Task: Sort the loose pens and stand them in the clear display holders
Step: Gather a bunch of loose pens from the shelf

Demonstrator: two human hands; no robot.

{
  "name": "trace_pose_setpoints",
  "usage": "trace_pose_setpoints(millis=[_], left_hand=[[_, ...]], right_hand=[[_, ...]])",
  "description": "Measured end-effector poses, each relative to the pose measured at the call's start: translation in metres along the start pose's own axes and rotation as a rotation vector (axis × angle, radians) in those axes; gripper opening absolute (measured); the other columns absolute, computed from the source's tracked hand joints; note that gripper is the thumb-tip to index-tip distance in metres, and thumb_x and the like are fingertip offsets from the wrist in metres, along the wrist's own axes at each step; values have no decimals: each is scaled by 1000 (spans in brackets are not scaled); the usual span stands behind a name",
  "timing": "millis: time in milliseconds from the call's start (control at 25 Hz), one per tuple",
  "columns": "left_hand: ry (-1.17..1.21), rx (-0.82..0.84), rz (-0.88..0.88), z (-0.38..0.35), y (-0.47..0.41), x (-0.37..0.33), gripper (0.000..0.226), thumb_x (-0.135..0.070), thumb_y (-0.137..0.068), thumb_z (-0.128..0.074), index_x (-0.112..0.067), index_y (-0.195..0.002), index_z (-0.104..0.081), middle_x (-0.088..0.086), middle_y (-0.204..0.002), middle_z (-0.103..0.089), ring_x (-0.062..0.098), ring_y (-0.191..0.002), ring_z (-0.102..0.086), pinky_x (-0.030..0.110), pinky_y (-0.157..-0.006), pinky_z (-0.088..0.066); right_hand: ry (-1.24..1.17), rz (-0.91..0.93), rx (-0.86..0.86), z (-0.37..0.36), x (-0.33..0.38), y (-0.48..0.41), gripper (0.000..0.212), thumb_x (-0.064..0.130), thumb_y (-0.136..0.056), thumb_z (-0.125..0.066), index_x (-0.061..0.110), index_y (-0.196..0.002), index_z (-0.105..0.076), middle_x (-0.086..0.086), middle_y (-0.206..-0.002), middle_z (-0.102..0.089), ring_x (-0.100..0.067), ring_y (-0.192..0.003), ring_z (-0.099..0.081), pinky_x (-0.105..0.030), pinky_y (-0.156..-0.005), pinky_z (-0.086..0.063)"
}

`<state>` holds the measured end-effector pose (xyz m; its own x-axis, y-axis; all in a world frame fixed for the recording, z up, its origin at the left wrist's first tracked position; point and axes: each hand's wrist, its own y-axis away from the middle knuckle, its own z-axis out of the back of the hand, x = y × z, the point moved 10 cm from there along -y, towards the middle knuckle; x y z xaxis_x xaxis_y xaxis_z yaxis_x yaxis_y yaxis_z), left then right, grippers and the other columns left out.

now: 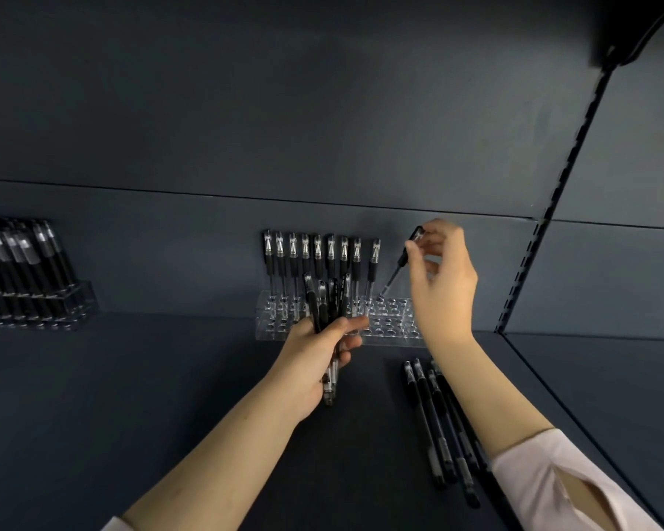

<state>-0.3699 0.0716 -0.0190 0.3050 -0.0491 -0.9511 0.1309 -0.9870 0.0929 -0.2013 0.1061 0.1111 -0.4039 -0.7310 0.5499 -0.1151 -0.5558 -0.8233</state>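
Dark shelf [131,396], clear holder [391,331] with a row of pens [318,258] upright in its back holes, loose pens [434,419] lying nearby, left hand [315,362] with fingers curled round a bundle [328,300], right hand [445,285] with fingers pinching the top of one tilted pen [399,262], tip at a hole

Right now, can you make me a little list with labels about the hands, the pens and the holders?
Left hand: grips a bundle of pens
Right hand: pinches one pen, tilted, lower end at the clear holder's back row
Clear holder: standing pens along the back, front holes in view empty
Loose pens: several lying on the shelf under the right forearm
Far left: second holder packed with pens
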Motion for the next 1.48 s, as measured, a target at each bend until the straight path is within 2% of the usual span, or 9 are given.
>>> trace_pose_setpoints(millis=[200,360,720,880,1040,1160,1320,1400,1480], left_hand=[[18,3,-50,0,2,-6,14,-12,-99,-53,-9,-111,-60,0,-97,-77,5,-70,-69,18,-58,-55],[42,29,-2,-3,4,-3,14,-22,-100,-53,-16,-113,-55,-2,-99,-77,10,-68,-71,22,-52,-53],[-3,48,5,-4,6,-3,14,-28,-100,-53,-21,-112,-52,-2,-96,-77,14,-60,-70,22,-45,-50],[-39,47,-4,-3,5,-2,15,-28,-100,-52,-22,-114,-52,-5,-96,-77,14,-59,-70,22,-45,-50],[-41,34,-21,-1,3,-4,15,-27,-101,-51,-19,-114,-52,-4,-96,-77,11,-54,-65,20,-42,-46],[-25,26,-14,-1,1,-3,15,-26,-101,-51,-17,-113,-52,-3,-94,-77,9,-50,-62,19,-40,-43],[-45,42,-25,-3,0,-3,17,-27,-101,-51,-17,-114,-54,-4,-96,-77,10,-57,-67,20,-44,-47],[-55,52,-24,-4,0,-1,18,-29,-100,-52,-18,-113,-57,-5,-97,-77,11,-64,-71,20,-48,-51],[-39,61,-15,-5,0,0,18,-30,-100,-53,-19,-112,-59,-5,-97,-77,14,-70,-73,23,-52,-54]], right_hand=[[73,36,18,-6,0,0,19,16,-93,-61,21,-109,-54,1,-92,-59,-10,-83,-59,-15,-68,-48],[160,117,57,-14,5,0,22,13,-93,-61,11,-115,-64,-1,-96,-60,-10,-82,-60,-21,-71,-52],[329,80,206,-27,-7,3,37,12,-96,-53,17,-132,-57,-6,-106,-58,-24,-94,-56,-38,-73,-52],[358,79,301,-37,-12,9,46,6,-95,-49,21,-138,-51,-7,-107,-56,-24,-93,-55,-37,-71,-52],[303,76,252,-32,-7,8,45,4,-93,-52,18,-136,-53,-2,-98,-58,-18,-83,-55,-29,-67,-49],[185,73,239,-30,0,9,33,6,-93,-54,15,-124,-61,0,-90,-59,-13,-76,-56,-24,-68,-49],[-61,-181,367,-44,-15,14,18,17,-92,-60,24,-106,-69,9,-83,-66,-3,-74,-59,-18,-67,-50],[-148,-269,442,-53,-20,21,14,21,-91,-63,26,-102,-69,6,-80,-68,1,-70,-59,-13,-66,-47],[-237,-346,472,-56,-23,25,12,21,-89,-65,27,-100,-66,-1,-80,-70,-3,-70,-61,-15,-67,-49]])
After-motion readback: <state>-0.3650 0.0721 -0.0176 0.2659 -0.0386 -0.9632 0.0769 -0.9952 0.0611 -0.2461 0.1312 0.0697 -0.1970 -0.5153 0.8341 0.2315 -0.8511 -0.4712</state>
